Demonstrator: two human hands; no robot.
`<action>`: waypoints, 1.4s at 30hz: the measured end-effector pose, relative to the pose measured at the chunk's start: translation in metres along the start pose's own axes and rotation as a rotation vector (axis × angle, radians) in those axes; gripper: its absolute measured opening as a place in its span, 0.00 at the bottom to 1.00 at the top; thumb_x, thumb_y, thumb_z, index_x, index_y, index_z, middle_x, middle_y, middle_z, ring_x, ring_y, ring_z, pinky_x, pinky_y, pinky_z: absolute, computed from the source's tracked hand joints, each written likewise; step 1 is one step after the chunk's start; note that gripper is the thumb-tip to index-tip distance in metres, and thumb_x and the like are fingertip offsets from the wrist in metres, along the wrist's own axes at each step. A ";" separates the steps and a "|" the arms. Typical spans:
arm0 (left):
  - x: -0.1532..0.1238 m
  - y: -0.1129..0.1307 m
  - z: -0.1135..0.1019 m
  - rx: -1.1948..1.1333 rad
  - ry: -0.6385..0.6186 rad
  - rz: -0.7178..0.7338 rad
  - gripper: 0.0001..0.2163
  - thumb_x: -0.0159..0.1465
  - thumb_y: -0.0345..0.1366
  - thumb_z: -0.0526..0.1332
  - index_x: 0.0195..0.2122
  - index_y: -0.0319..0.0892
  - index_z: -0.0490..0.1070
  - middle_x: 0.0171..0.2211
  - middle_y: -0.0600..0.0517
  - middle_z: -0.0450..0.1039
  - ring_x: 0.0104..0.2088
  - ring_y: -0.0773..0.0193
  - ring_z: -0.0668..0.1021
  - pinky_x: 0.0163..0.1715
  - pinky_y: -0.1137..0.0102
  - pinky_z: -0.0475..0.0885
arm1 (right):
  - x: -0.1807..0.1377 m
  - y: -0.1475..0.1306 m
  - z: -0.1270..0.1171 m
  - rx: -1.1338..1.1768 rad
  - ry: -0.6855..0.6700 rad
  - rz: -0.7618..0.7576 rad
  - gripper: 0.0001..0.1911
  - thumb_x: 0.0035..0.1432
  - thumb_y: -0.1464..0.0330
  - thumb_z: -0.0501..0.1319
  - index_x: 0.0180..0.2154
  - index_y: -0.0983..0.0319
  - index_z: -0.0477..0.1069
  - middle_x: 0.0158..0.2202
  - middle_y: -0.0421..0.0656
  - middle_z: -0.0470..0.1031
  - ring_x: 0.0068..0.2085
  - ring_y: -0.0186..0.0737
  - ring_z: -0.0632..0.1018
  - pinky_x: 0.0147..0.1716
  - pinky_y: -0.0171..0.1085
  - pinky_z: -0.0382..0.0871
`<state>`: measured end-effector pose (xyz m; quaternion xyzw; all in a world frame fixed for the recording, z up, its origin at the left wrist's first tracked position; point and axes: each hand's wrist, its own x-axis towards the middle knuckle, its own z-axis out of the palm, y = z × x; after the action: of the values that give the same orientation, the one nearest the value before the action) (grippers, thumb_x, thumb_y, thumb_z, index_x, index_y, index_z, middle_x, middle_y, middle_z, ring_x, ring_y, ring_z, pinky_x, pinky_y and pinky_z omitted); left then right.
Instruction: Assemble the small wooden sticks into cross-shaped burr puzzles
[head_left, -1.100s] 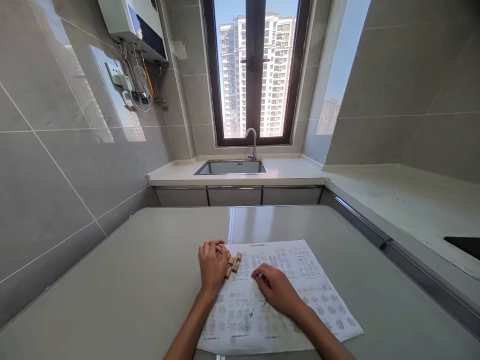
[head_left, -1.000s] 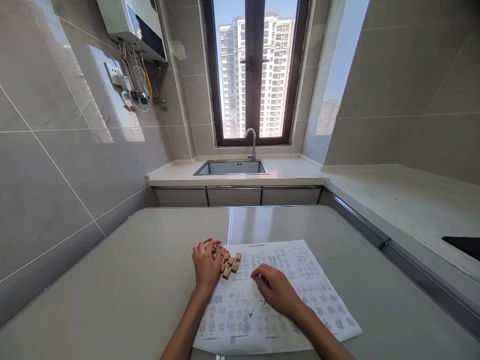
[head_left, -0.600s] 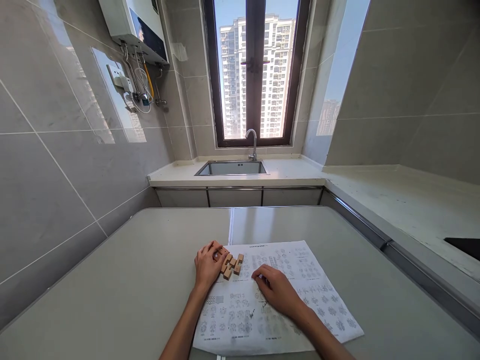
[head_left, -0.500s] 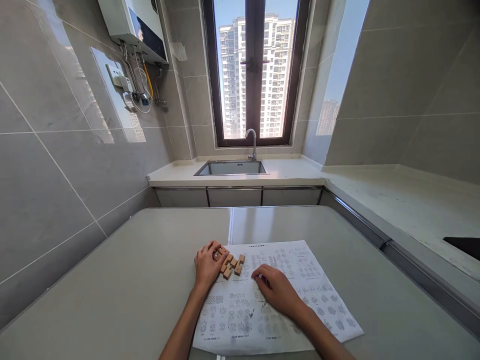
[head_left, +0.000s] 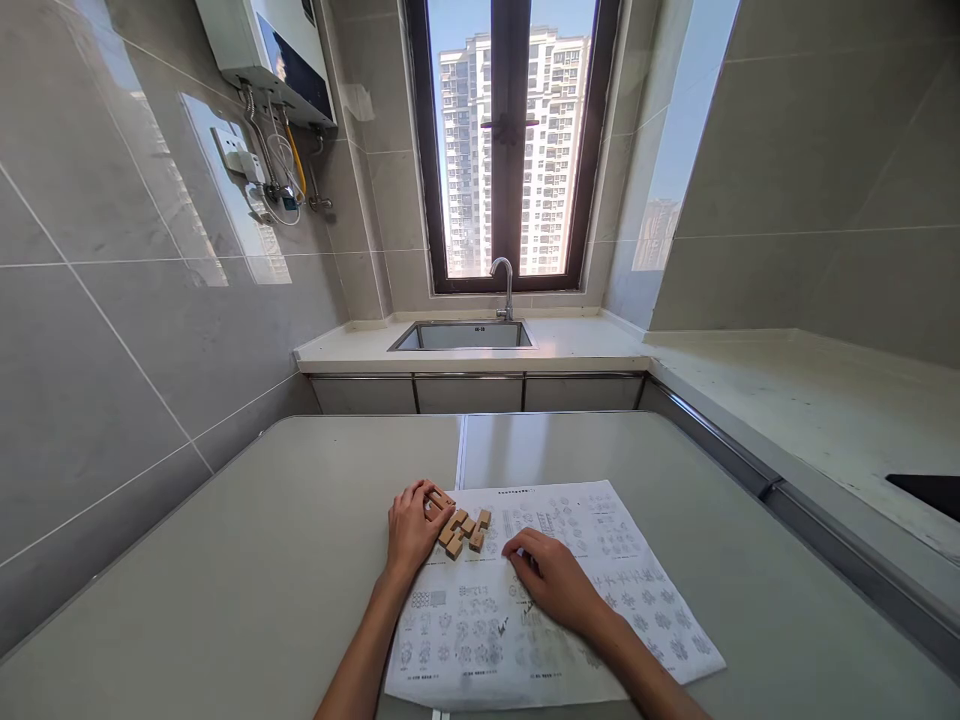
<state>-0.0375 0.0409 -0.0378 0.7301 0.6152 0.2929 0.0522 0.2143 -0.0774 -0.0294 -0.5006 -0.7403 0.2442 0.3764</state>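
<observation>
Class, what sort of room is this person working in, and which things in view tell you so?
Probably a home kitchen: a steel sink with a curved chrome tap sits in the pale counter below the window, and a white wall-mounted water heater hangs on the grey tiles.

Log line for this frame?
left hand: touching small wooden puzzle blocks | right hand: resting on white printed paper sheet | surface: grey table
</observation>
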 end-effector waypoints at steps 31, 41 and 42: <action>-0.003 0.008 -0.012 0.105 0.041 0.062 0.22 0.63 0.51 0.64 0.53 0.43 0.73 0.51 0.44 0.79 0.53 0.43 0.74 0.53 0.55 0.68 | 0.000 0.000 0.000 -0.006 0.002 -0.001 0.12 0.69 0.70 0.54 0.41 0.56 0.76 0.41 0.44 0.80 0.38 0.43 0.79 0.39 0.40 0.70; -0.003 0.008 -0.017 0.057 0.039 0.027 0.26 0.62 0.51 0.64 0.57 0.42 0.72 0.50 0.44 0.79 0.54 0.43 0.75 0.50 0.57 0.71 | 0.000 0.000 0.000 -0.005 0.000 -0.002 0.12 0.68 0.71 0.54 0.41 0.57 0.76 0.41 0.44 0.80 0.38 0.43 0.79 0.40 0.40 0.71; -0.003 0.008 -0.017 0.050 0.043 0.024 0.26 0.62 0.51 0.64 0.57 0.42 0.72 0.50 0.44 0.79 0.54 0.43 0.75 0.50 0.57 0.72 | 0.000 0.000 0.000 -0.004 0.000 -0.001 0.12 0.68 0.71 0.54 0.41 0.57 0.77 0.41 0.44 0.80 0.38 0.43 0.79 0.40 0.40 0.71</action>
<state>-0.0394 0.0314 -0.0218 0.7320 0.6145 0.2937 0.0173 0.2143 -0.0772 -0.0292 -0.5007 -0.7411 0.2427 0.3757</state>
